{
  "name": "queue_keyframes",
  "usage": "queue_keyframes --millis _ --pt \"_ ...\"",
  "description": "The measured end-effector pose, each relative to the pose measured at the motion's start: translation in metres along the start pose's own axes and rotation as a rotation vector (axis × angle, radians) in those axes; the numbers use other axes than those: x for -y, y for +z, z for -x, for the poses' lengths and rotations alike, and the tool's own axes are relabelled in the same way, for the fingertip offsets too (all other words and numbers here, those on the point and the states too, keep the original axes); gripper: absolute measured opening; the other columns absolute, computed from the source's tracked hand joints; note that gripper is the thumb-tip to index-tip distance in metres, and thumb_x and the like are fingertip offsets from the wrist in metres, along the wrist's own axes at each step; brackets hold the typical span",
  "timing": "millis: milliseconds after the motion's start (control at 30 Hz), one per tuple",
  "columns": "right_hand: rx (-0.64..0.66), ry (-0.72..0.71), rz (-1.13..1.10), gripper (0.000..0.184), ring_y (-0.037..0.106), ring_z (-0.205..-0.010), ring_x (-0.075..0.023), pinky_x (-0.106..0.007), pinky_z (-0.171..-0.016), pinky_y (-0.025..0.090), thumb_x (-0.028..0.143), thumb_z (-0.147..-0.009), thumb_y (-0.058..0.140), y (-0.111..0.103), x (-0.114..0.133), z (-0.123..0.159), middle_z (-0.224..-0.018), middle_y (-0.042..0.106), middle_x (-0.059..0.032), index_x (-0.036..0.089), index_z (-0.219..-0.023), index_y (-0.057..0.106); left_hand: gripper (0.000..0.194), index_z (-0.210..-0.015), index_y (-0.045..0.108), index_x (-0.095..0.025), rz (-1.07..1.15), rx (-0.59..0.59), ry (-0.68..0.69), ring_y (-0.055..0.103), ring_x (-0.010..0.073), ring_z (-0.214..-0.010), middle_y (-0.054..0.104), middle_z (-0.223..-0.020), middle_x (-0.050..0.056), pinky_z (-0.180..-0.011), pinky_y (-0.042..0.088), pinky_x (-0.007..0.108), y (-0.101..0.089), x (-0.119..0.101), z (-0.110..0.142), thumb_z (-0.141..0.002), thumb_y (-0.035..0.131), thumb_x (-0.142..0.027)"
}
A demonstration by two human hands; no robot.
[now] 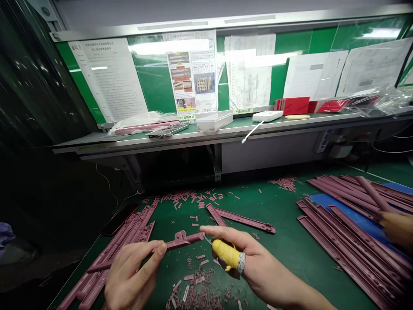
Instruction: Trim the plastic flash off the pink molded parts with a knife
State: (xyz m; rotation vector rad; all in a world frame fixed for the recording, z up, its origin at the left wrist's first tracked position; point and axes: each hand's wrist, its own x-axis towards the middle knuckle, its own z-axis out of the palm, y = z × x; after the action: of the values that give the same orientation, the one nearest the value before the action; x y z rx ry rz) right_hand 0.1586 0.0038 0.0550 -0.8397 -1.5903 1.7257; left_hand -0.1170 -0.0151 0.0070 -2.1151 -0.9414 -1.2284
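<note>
My left hand [134,273] is closed on a dusky pink plastic strip [190,239], which has a small looped tab near its far end. The strip lies nearly level above the green table. My right hand [258,258] pinches a thin metal blade [208,241], its handle hidden in the fingers. The blade is at the strip's end, and my right index fingertip rests against that end. Yellow wrapping [226,254] with a grey band covers my right thumb. Below lie pink shavings and small offcuts [200,288].
More pink strips lie at left [125,241] beside a dark phone [120,218]. Two strips [245,220] lie mid-table. At right, another person's hand [395,228] holds a strip over stacked strips [348,249]. Behind, a shelf [183,142] carries a clear plastic box [214,121].
</note>
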Motion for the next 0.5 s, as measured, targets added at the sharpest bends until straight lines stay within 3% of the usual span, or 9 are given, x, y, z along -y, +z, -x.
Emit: queue_keyframes --millis 100,167,233,333,433,500 --pt "0.062 0.031 -0.014 0.041 0.053 -0.079 -0.0114 -0.024 -0.069 0.045 0.041 -0.093 0.054 -0.002 0.0 -0.002 -0.104 0.058 -0.0024 0.037 -0.133 0.051 0.064 -0.123 0.063 -0.02 -0.106 -0.024 0.07 0.066 0.0229 -0.085 0.071 -0.095 0.01 -0.071 0.051 0.034 -0.007 0.006 0.002 -0.066 0.068 0.009" --pt "-0.003 -0.038 0.128 0.037 0.054 -0.087 -0.0138 -0.027 -0.076 0.046 0.036 -0.093 0.052 -0.004 0.002 -0.004 -0.106 0.058 -0.0024 0.037 -0.13 0.054 0.064 -0.123 0.063 -0.023 -0.107 -0.006 0.083 0.066 0.0217 -0.082 0.072 -0.094 0.008 -0.072 0.05 0.033 -0.01 0.003 0.001 -0.068 0.067 0.008" --pt "-0.131 -0.152 0.33 0.033 0.053 -0.098 -0.017 -0.033 -0.088 0.043 0.029 -0.094 0.049 -0.009 0.004 -0.007 -0.11 0.058 -0.0025 0.036 -0.125 0.059 0.064 -0.124 0.062 -0.03 -0.002 0.036 -0.045 0.066 0.0202 -0.083 0.072 -0.094 0.005 -0.074 0.05 0.032 -0.009 -0.005 -0.003 -0.07 0.067 0.004" --pt "-0.201 -0.22 0.439 0.035 0.053 -0.101 -0.0193 -0.037 -0.093 0.042 0.032 -0.092 0.052 -0.017 -0.001 -0.016 -0.108 0.058 -0.0039 0.033 -0.127 0.057 0.053 -0.127 0.058 -0.035 0.304 0.097 -0.587 0.065 0.0195 -0.084 0.07 -0.096 0.002 -0.073 0.052 0.027 0.001 -0.024 -0.013 -0.079 0.068 -0.016" --pt "-0.146 -0.218 0.327 0.041 0.055 -0.1 -0.019 -0.034 -0.088 0.046 0.039 -0.092 0.053 -0.018 -0.022 -0.025 -0.11 0.06 -0.0054 0.029 -0.131 0.053 0.054 -0.133 0.053 -0.025 0.667 0.172 -1.217 0.059 0.0149 -0.058 0.064 -0.068 0.001 -0.05 0.048 0.022 0.017 -0.039 -0.026 -0.083 0.061 -0.044" --pt "-0.107 -0.249 0.252 0.039 0.056 -0.091 -0.0161 -0.03 -0.079 0.05 0.037 -0.096 0.045 -0.015 -0.04 -0.029 -0.107 0.061 -0.0053 0.027 -0.133 0.051 0.062 -0.136 0.051 -0.022 0.903 0.18 -1.533 0.045 0.01 -0.041 0.05 -0.051 -0.004 -0.037 0.038 0.019 0.029 -0.045 -0.032 -0.083 0.058 -0.053"
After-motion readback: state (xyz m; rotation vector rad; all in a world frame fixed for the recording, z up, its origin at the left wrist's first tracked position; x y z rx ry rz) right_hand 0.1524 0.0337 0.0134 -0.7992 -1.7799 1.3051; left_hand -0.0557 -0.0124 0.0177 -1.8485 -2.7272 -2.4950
